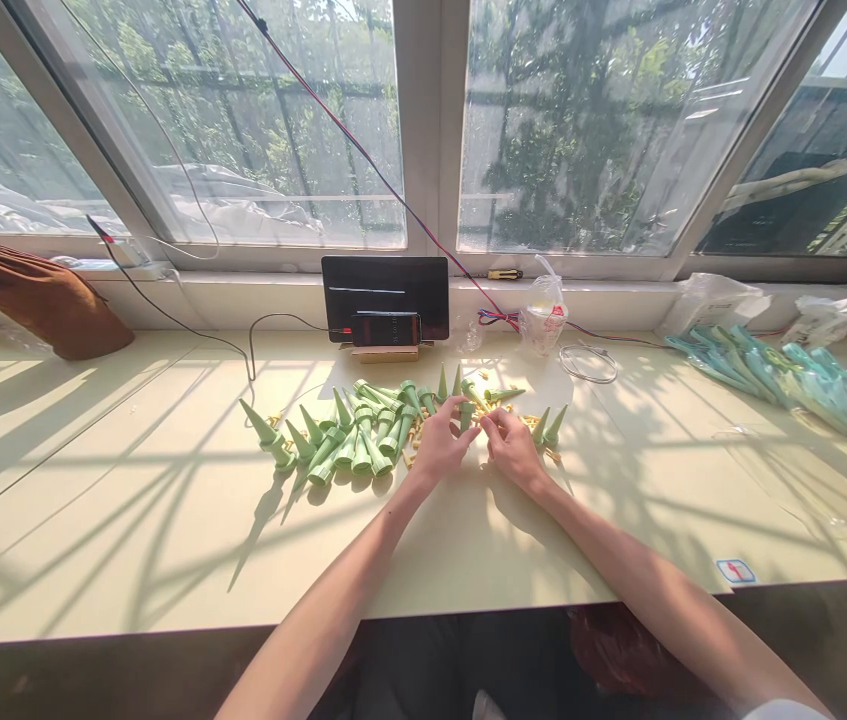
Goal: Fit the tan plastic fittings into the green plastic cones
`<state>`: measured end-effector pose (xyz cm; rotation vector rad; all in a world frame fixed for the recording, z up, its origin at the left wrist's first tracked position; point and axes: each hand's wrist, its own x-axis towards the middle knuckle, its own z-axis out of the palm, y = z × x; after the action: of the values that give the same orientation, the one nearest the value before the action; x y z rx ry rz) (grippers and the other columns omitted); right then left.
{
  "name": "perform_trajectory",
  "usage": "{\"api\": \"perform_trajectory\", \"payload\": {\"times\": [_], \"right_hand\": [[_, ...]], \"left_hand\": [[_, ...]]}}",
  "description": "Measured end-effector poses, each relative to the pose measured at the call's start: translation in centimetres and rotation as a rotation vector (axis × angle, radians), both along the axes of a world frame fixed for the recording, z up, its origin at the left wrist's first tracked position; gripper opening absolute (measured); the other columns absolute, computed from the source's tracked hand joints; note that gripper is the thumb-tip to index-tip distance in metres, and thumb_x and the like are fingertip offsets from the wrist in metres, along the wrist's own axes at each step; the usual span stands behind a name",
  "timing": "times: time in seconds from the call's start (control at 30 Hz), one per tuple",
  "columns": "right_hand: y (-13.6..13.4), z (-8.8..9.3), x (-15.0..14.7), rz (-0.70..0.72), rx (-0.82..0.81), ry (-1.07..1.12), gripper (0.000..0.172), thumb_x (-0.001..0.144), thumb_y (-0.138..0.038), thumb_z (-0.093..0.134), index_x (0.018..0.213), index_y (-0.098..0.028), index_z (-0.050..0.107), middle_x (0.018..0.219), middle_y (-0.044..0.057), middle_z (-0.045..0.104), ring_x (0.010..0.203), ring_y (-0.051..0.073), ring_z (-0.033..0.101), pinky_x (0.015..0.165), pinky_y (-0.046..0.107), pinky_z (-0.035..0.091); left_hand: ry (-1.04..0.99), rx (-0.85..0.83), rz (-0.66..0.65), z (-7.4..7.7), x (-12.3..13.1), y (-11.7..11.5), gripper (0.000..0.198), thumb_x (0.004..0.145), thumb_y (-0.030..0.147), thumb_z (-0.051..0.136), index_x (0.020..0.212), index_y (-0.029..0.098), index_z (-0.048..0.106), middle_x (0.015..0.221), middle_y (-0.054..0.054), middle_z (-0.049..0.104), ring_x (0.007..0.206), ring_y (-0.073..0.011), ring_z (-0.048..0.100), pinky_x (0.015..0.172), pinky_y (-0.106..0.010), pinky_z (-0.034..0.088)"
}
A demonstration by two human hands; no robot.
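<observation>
My left hand (444,442) is at the middle of the table, its thumb and forefinger curled around a green plastic cone-shaped spike (466,414). Close beside it, my right hand (511,448) has its fingertips pinched together near that spike; whatever they hold is too small to make out. To the left lies a pile of similar green spikes (363,430), some standing, others on their sides. Small yellow pieces (414,440) are scattered among them and behind my hands. Two more green spikes (547,430) stand just right of my right hand.
A tablet (385,282) with a phone (387,328) in front stands at the back by the window. Further right are a plastic cup in a bag (543,318), a coiled cable (588,363) and teal plastic-wrapped bundles (775,375). A brown drawstring bag (55,300) lies far left.
</observation>
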<state>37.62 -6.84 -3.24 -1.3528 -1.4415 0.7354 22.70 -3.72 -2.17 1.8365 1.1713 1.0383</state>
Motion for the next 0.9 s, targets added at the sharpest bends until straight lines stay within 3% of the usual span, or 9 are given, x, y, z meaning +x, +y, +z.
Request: {"api": "perform_trajectory", "payload": {"times": [0.33, 0.9], "right_hand": [[0.09, -0.33, 0.10, -0.015, 0.024, -0.034, 0.040, 0.093, -0.058, 0.046, 0.072, -0.024, 0.049, 0.052, -0.002, 0.049, 0.050, 0.018, 0.050, 0.050, 0.030, 0.041], [0.09, -0.10, 0.12, -0.041, 0.050, -0.134, 0.048, 0.098, -0.057, 0.036, 0.064, -0.023, 0.041, 0.055, -0.001, 0.046, 0.054, 0.017, 0.043, 0.054, 0.030, 0.034]], "left_hand": [[-0.007, 0.008, -0.012, -0.16, -0.01, 0.01, 0.044, 0.081, 0.038, 0.066, 0.121, 0.023, 0.057, 0.088, -0.001, 0.062, 0.059, -0.0118, 0.059, 0.057, -0.024, 0.046], [0.004, -0.008, -0.012, 0.16, 0.08, -0.20, 0.045, 0.079, 0.035, 0.067, 0.121, 0.022, 0.057, 0.088, -0.001, 0.061, 0.059, -0.0119, 0.059, 0.057, -0.025, 0.047]]}}
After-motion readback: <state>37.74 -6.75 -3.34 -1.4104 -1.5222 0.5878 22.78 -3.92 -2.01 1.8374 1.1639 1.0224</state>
